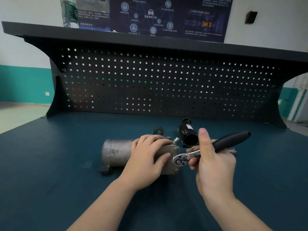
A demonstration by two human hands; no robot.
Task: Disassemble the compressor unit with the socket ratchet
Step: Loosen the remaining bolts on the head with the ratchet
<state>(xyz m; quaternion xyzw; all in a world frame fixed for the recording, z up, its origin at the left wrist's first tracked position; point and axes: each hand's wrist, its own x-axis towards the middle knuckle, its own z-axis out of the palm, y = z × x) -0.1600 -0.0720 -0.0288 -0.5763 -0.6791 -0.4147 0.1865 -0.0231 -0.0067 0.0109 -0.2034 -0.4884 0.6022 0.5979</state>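
**A:** Where is the compressor?

**B:** The compressor (116,153) lies on its side on the dark teal worktop (50,164), near the middle, with its round grey body to the left and a flat end plate to the right. A black mounting ear sticks up behind it and another shows at its lower left edge.

**A:** And the left hand?

**B:** The left hand (146,157) rests on top of the compressor at the plate end. Its fingers curl over the far edge and the thumb presses on the near face, so its grip is closed round the housing.

**A:** The ratchet?

**B:** The right hand (215,164) holds the ratchet (200,151). Its fingers wrap the shiny shank just below the black handle, with the thumb pointing straight up. The grip is closed on the tool. The round head of the ratchet sits against the end plate, between two of the corner bolts. I cannot tell whether a socket is seated on a bolt there.

**A:** What else is on the worktop?

**B:** A black plastic tube part (187,135) lies just behind the compressor, its open mouth facing the camera. Behind everything stands a dark pegboard (166,80) under a shelf (116,36), with a water bottle (70,12) on the shelf at the left and a blue poster (166,15) on the wall.
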